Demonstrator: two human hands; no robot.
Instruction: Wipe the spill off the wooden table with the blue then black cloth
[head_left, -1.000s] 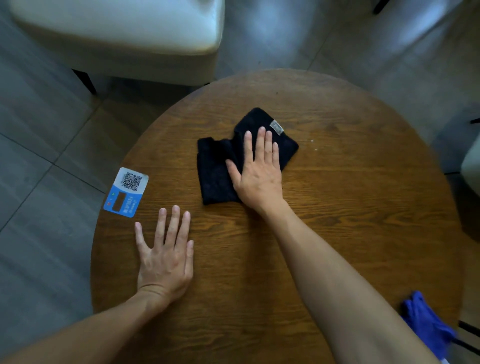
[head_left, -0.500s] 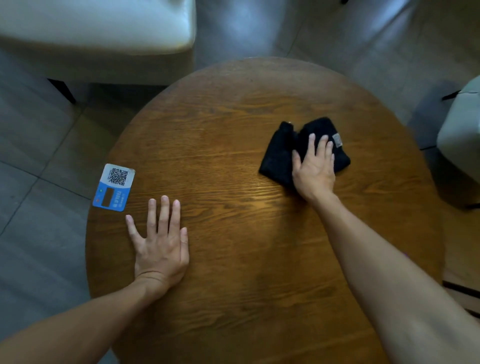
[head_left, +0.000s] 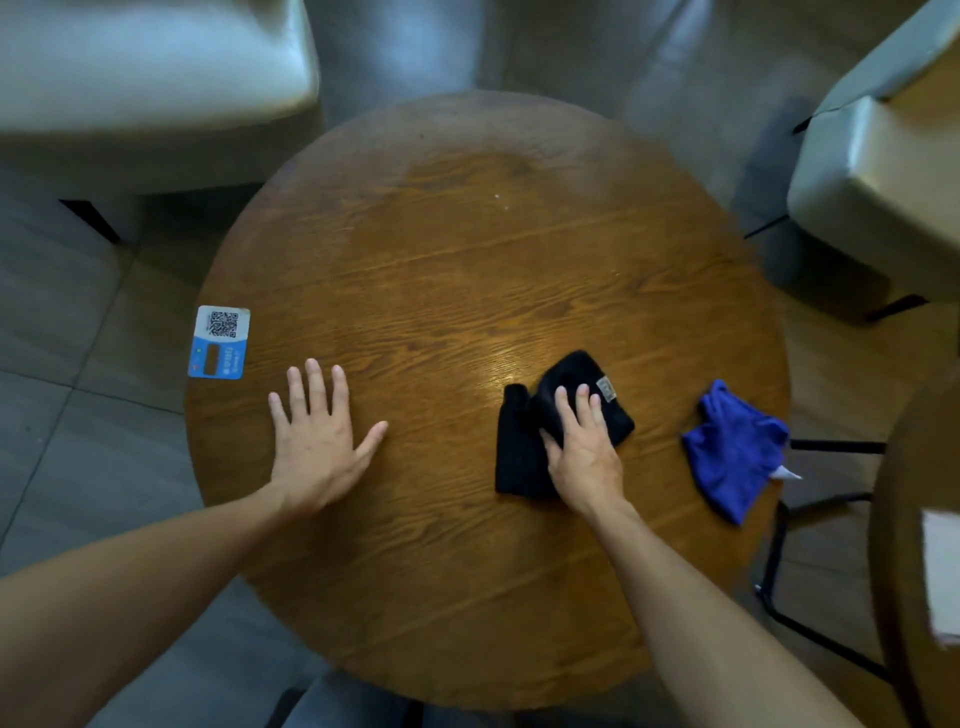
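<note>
The black cloth (head_left: 550, 436) has been dragged across the wooden table (head_left: 441, 260) from the far centre to the near right, now near the blue cloth (head_left: 732, 452) lying at the right edge. The right hand (head_left: 584, 452) presses it flat, fingers spread; the left hand (head_left: 317, 441) rests open on bare wood, near the QR-code card (head_left: 219, 341). No spill shows, so the second wipe looks nearly done.
</note>
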